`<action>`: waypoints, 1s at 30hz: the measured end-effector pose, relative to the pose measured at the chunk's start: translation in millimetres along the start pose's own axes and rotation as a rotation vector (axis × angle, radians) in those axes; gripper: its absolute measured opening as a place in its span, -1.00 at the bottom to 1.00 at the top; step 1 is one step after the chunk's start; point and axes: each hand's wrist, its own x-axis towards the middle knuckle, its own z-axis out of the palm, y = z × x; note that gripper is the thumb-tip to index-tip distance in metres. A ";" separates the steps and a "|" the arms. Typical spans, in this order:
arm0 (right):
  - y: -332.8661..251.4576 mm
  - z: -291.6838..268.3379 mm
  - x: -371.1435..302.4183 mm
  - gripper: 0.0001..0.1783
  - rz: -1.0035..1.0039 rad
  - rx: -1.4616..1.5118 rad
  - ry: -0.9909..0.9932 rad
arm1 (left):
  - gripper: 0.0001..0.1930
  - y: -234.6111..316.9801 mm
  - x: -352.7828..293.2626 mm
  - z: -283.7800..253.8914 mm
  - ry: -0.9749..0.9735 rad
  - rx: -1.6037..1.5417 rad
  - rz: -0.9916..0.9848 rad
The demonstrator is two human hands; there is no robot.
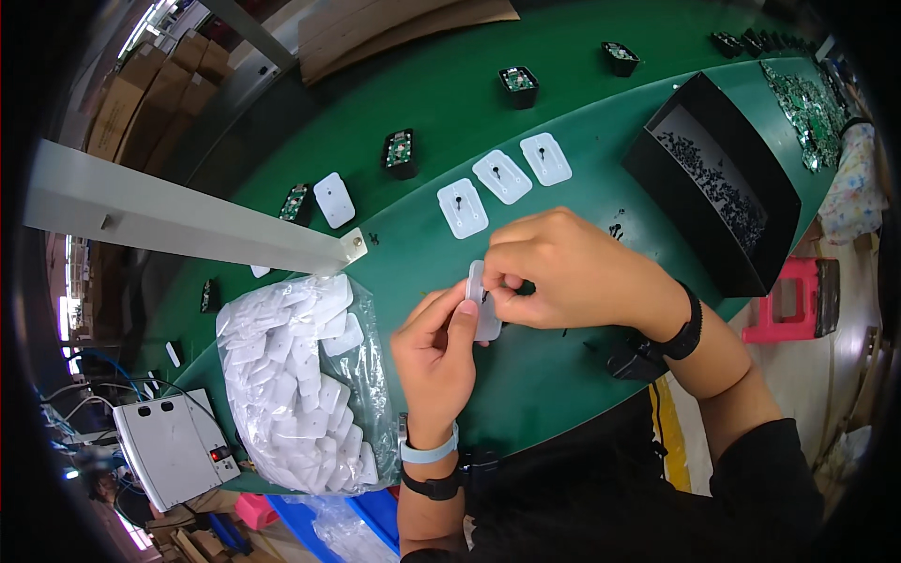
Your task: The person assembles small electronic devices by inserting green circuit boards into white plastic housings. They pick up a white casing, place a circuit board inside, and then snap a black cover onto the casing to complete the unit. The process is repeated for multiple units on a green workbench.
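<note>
My left hand is closed around the edge of a white plastic cover, tilted up off the green table. At its face my right hand is pinched, the thumb and fingertips against the cover's middle. A small dark bit shows by those fingertips, but what they grip is mostly hidden. Just beyond my hands lie three similar white covers, each with a small black part at its centre. To the left of my left hand, a clear plastic bag spills over with many more white covers.
A black open box of small black parts stands at right, near a heap of green circuit boards. Black housings with boards line the far green surface. A white metal post crosses at left, above a grey box.
</note>
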 end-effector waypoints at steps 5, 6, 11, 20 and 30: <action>2.5 3.8 -1.4 -0.90 0.042 -0.032 0.006 | -0.79 -1.0 0.4 2.4 0.041 0.121 0.027; 3.7 6.2 -0.8 -0.90 0.031 -0.006 0.039 | -0.79 -0.4 -0.1 1.7 0.048 0.138 0.030; 5.0 9.4 4.3 -0.80 0.214 0.349 0.096 | -0.72 -0.4 0.9 -2.9 -0.035 -0.017 -0.094; 6.4 5.4 3.0 -0.82 0.410 0.818 -0.160 | -0.80 -0.2 1.8 2.9 0.010 -0.387 -0.197; 0.4 24.9 6.6 -0.25 0.101 1.121 -0.095 | -0.66 26.6 4.5 -3.9 -0.029 -0.769 -0.343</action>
